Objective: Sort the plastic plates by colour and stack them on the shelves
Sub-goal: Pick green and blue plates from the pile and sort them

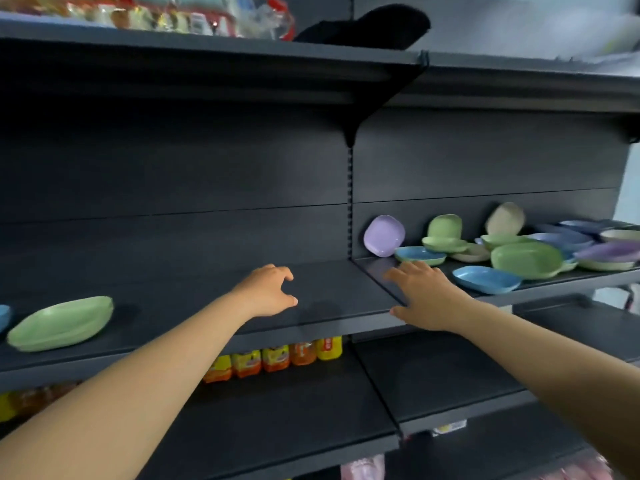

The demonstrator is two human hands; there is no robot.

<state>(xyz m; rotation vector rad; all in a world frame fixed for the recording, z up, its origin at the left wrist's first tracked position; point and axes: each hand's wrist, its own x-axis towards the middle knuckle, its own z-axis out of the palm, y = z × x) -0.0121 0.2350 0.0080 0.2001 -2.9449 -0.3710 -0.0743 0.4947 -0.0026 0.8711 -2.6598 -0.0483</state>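
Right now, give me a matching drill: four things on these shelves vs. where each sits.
Things:
1. purple plate
2. green stack
3. bottles
4. right hand

Places:
A. far left of the middle shelf
B. lower shelf, under the left hand
C. leaning on the back panel by the centre post
D. at the shelf joint, near a blue plate

Pairs: 1-C, 2-A, 3-B, 4-D

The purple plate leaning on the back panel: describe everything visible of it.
The purple plate is a pale lilac, rounded-square dish with a raised rim, smooth and plastic-looking. It stands tilted on edge, its back against the dark back panel, at the left end of the unsorted pile. Its lower edge rests on the shelf. Neither hand touches it.
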